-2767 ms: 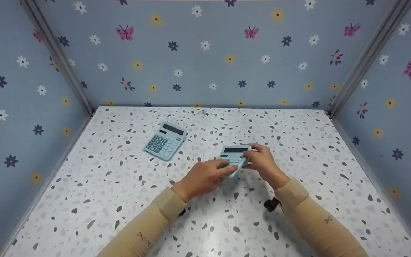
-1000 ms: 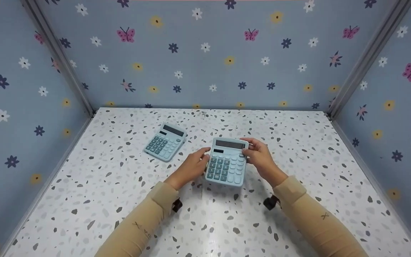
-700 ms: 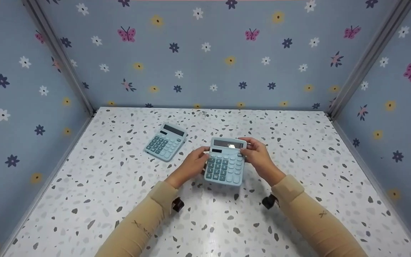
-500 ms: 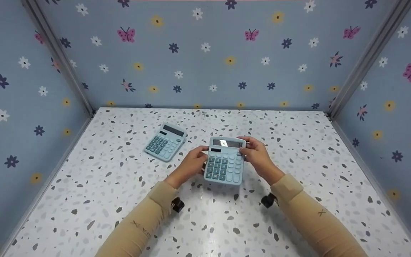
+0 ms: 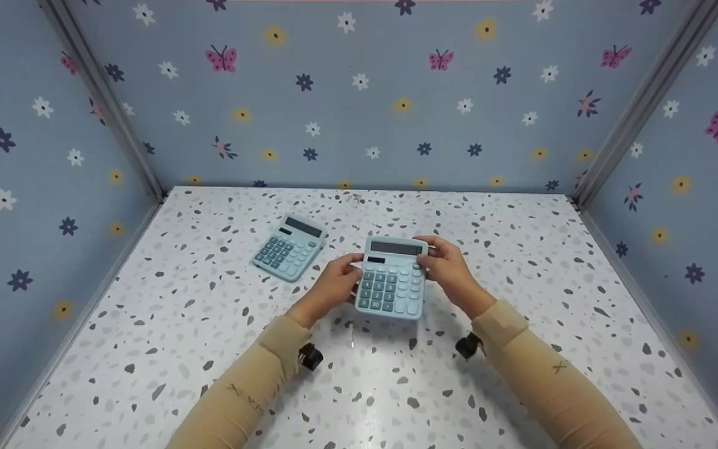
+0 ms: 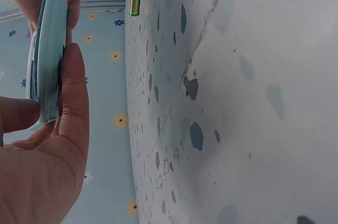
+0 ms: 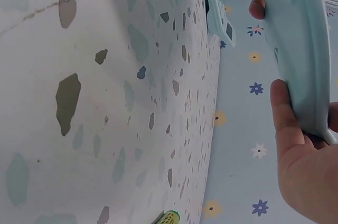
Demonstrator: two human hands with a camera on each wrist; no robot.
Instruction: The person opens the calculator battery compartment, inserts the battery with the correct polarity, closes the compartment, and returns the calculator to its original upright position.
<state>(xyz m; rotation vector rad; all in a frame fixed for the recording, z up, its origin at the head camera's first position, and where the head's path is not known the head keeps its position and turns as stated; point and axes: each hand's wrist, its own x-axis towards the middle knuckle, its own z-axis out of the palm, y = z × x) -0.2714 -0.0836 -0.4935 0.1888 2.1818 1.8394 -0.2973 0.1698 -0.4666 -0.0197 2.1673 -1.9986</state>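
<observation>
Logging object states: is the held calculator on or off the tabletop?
Off: in both wrist views, flowered wall shows between the held calculator and the speckled tabletop.

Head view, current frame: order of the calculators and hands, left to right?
Pale-blue calculator lying on the tabletop → left hand → pale-blue calculator held up between the hands → right hand.

For the first item, the calculator point is.
</observation>
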